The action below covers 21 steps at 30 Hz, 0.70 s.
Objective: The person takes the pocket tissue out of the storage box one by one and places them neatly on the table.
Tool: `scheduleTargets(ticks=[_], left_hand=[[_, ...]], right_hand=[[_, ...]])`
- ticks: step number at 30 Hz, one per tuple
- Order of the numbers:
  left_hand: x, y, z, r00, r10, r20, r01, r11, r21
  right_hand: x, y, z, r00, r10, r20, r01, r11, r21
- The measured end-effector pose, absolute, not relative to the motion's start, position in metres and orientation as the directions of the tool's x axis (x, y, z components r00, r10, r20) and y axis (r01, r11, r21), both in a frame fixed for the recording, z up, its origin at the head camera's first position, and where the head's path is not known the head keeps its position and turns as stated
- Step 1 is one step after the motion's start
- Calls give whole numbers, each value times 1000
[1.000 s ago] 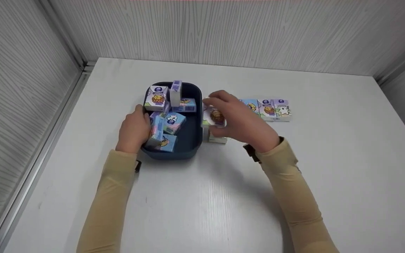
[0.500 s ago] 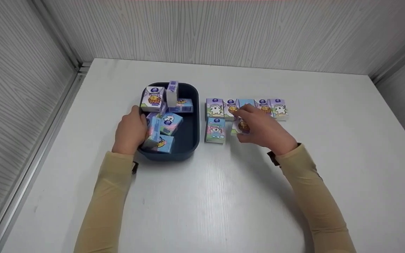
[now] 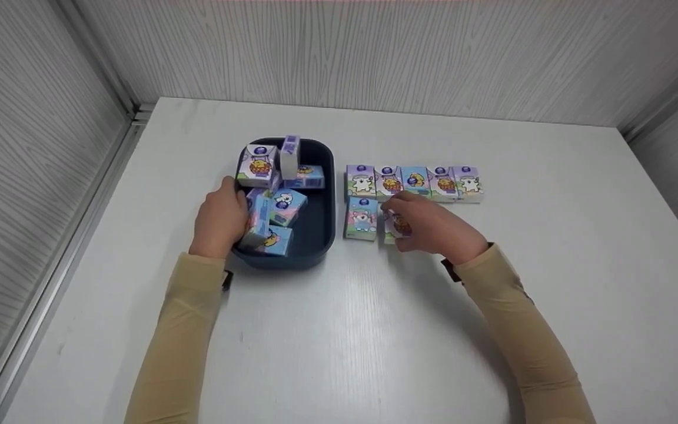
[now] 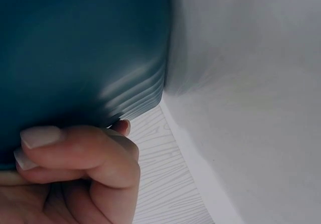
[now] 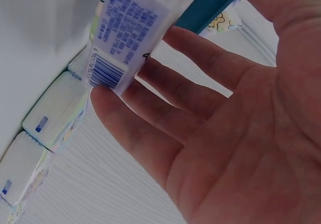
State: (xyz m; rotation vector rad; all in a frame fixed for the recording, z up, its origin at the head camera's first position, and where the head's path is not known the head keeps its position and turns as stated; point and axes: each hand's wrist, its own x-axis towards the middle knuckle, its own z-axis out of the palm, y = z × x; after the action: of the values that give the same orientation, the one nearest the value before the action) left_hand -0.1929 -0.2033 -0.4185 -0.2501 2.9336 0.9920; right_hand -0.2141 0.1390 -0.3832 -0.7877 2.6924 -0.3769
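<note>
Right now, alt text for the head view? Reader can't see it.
A person's right hand holds a small printed packet beside another packet, in front of a row of five on a white table. The left hand grips the side of a dark blue bin holding more packets.

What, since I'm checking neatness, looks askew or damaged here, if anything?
The packs inside the blue bin lie jumbled at different angles, and one purple-and-white pack sticks up at the far end, unlike the neat row on the table. No spill or damage shows.
</note>
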Motion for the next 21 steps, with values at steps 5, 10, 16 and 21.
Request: scheduleTargets(ticks=[5, 10, 16, 21], left_hand=[[-193, -204, -419, -989, -134, -56, -141, 795, 590], [-193, -204, -420, -991, -131, -40, -130, 804, 580], [-193, -204, -420, -990, -128, -51, -134, 798, 588], [-193, -204, -420, -989, -137, -60, -145, 792, 593]], right_hand=[[-216, 138, -390, -794, -572, -206, -498, 806, -319], [-218, 139, -396, -783, -591, -194, -521, 793, -314], [-219, 136, -399, -796, -576, -189, -503, 801, -323], [-222, 134, -400, -810, -566, -156, -497, 802, -330]])
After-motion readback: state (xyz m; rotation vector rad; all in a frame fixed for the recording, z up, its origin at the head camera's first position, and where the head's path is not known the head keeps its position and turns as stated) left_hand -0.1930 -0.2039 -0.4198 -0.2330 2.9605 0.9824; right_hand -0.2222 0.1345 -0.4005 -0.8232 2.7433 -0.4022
